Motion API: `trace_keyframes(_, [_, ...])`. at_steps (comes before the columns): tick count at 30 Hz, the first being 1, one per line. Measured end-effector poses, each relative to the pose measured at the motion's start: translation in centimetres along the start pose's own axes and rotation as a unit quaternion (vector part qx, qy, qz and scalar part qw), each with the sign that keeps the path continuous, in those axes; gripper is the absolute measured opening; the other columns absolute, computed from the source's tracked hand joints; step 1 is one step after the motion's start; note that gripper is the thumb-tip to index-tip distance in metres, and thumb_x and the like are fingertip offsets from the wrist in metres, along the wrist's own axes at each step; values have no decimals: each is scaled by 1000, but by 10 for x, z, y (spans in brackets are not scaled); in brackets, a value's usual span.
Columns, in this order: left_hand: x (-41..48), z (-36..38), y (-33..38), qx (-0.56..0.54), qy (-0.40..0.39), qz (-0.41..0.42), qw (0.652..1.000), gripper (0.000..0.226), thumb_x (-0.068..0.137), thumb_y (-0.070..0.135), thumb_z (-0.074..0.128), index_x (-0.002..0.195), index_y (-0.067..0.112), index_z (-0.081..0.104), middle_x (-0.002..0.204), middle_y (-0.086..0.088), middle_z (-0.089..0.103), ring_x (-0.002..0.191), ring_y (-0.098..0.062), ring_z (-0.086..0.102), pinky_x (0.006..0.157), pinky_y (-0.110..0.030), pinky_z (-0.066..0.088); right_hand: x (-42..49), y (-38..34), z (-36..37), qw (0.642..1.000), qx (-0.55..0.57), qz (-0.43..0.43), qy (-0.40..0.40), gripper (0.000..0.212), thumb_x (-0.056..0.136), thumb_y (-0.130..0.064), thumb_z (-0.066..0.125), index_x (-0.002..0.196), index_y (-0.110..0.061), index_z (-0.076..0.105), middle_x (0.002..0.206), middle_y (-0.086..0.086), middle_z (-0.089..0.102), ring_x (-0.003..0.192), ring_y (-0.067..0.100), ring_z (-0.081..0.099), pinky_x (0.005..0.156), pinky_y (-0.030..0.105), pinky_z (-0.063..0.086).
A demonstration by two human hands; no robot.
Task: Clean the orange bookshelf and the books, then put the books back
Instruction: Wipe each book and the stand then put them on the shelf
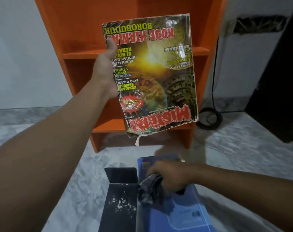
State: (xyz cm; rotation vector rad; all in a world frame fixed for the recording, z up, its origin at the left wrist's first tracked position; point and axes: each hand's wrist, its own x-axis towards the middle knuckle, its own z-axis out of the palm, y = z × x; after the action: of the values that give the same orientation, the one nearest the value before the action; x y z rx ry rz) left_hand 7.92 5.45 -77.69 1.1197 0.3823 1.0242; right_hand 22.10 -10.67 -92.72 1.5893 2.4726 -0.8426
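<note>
Left hand [107, 64]: grips the magazine [152, 77] at its left edge. The thumb [111, 44] presses on the front cover. The other fingers are behind the cover, so whether they are spread cannot be told.

Magazine: held in the air, cover toward the camera, and upside down, with the title at the bottom. It is slightly tilted and held in front of the middle compartments of the bookshelf [85, 30]. The cover is creased, and the lower left corner is torn.

Bookshelf: orange, standing on the floor [243, 148] against a white wall [16, 47]. No books are visible in its compartments.

Right hand [169, 176]: low in the view, fingers curled around a bunched grey cloth [149, 186]. The cloth hangs down onto the blue book [184, 211].

Blue book: lies flat on the floor in front of the bookshelf. A black book [120, 198] lies just beside it on the left, and the two edges appear to touch. White specks cover part of the black book.

Right of the bookshelf: a black cable [214, 72] runs down to a round black object [211, 118] on the floor.
</note>
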Motion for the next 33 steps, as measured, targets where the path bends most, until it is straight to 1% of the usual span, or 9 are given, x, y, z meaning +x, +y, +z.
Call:
trace_keyframes(6, [3, -1, -7, -9, 21, -14, 1000, 66, 100, 56, 32, 139, 6, 51, 136, -20, 57, 119, -41, 59, 99, -62, 44, 12, 24, 13, 979, 23, 110, -168, 10, 85, -8, 66, 94, -7, 59, 94, 11, 59, 80, 31, 57, 69, 37, 51])
trace_keyframes(8, [3, -1, -10, -12, 26, -17, 999, 65, 101, 55, 31, 139, 7, 51, 137, -19, 56, 120, -40, 58, 99, -61, 45, 16, 37, 32, 979, -23, 134, -154, 14, 85, -7, 64, 87, -7, 50, 91, 11, 54, 76, 26, 51, 63, 36, 44])
trace_keyframes(12, [3, -3, -14, -16, 38, -16, 999, 63, 100, 54, 32, 137, 7, 53, 135, -18, 58, 117, -40, 60, 97, -61, 46, 21, 49, 38, 985, -13, 144, -90, 53, 83, -13, 73, 126, -7, 43, 128, 15, 52, 101, 26, 51, 77, 35, 44])
trace_keyframes(15, [3, -1, -17, -31, 53, -13, 998, 64, 100, 54, 33, 137, 6, 53, 134, -19, 59, 114, -41, 62, 92, -59, 50, 20, 49, 9, 978, 156, 141, 4, 84, 74, -34, 83, 140, -11, 37, 140, 4, 48, 113, 20, 52, 86, 26, 42])
trace_keyframes(20, [1, -7, -15, -79, 70, 11, 994, 66, 101, 56, 28, 135, 5, 53, 131, -20, 61, 110, -40, 65, 86, -57, 54, 4, 34, -50, 776, 609, 93, 138, 73, 65, -45, 79, 123, -8, 56, 132, 16, 58, 124, 35, 54, 101, 56, 46])
trace_keyframes(23, [-6, -6, -7, -122, 73, 30, 989, 60, 100, 55, 32, 125, 7, 59, 125, -20, 65, 110, -40, 65, 88, -59, 52, 0, 27, -72, 617, 742, 61, 254, 45, 80, -40, 70, 118, -15, 62, 115, 9, 69, 112, 32, 62, 95, 56, 48])
trace_keyframes(25, [-12, -9, -2, -128, 84, 43, 987, 50, 101, 46, 41, 125, 6, 60, 123, -17, 66, 107, -36, 66, 89, -53, 53, -6, 23, -91, 553, 760, 45, 338, 19, 93, -26, 62, 109, -16, 62, 102, 7, 72, 101, 27, 64, 91, 52, 50])
trace_keyframes(29, [-27, -22, 3, -119, 119, 52, 984, 40, 95, 24, 56, 132, 11, 57, 127, -11, 65, 112, -29, 65, 87, -45, 56, -35, 17, -139, 583, 674, 13, 453, 12, 97, -14, 55, 106, -17, 62, 109, 6, 70, 105, 26, 65, 86, 47, 53])
trace_keyframes(33, [-43, -39, 3, -17, 154, 27, 988, 22, 97, 23, 53, 115, 16, 63, 85, 4, 74, 84, -9, 72, 66, -25, 56, -64, 3, -181, 665, 514, 29, 542, 23, 96, -16, 57, 119, -19, 60, 107, 3, 71, 97, 22, 68, 86, 46, 55])
